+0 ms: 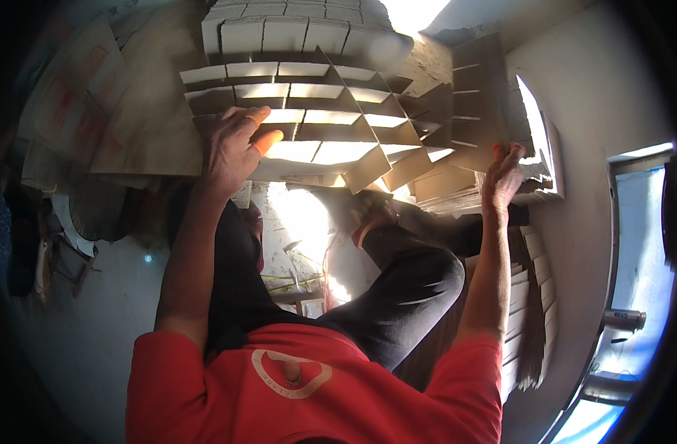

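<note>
A cardboard divider grid of crossed strips stands in front of me, its cells lit by bright sun. My left hand is at its near left end, with orange covers on the thumb and a finger. Those two are spread apart, and nothing shows between them. To the right, a slotted cardboard strip stands on end, slots along its left side. My right hand closes its fingertips at the strip's lower right corner; orange shows on its fingers too. The exact grip is partly hidden.
Stacked cardboard pieces fill the back. More cardboard strips lie at the right, with another stack beside my knee. A large cardboard sheet stands at the left. A pale wall bounds the right side.
</note>
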Tool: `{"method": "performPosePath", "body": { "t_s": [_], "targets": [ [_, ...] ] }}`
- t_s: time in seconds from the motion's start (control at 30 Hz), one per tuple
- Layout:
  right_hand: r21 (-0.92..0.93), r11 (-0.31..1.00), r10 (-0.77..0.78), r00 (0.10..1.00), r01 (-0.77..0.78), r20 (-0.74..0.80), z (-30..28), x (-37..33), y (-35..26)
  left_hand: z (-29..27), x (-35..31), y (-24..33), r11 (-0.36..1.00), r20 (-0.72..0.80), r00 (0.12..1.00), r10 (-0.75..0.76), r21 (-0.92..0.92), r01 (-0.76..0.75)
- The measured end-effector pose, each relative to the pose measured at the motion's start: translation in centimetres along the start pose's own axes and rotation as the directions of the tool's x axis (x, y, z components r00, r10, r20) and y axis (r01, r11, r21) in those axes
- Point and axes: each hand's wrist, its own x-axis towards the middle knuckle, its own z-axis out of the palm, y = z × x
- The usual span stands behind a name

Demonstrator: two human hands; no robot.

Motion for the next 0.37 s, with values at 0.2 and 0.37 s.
{"method": "performPosePath", "body": {
  "t_s": [0.2,0.37],
  "targets": [
    [0.331,0.933,-0.146,0.989,0.142,-0.015,-5.4,1.3,-10.6,0.5,0.0,0.7,1.0,0.169,0.985,0.026,-0.005,-0.026],
    [0.527,0.849,-0.167,0.964,0.035,0.206,-4.6,-0.2,-15.7,0.9,-0.7,-0.2,0.999,0.209,0.977,0.043,-0.026,-0.038]
  ]
}}
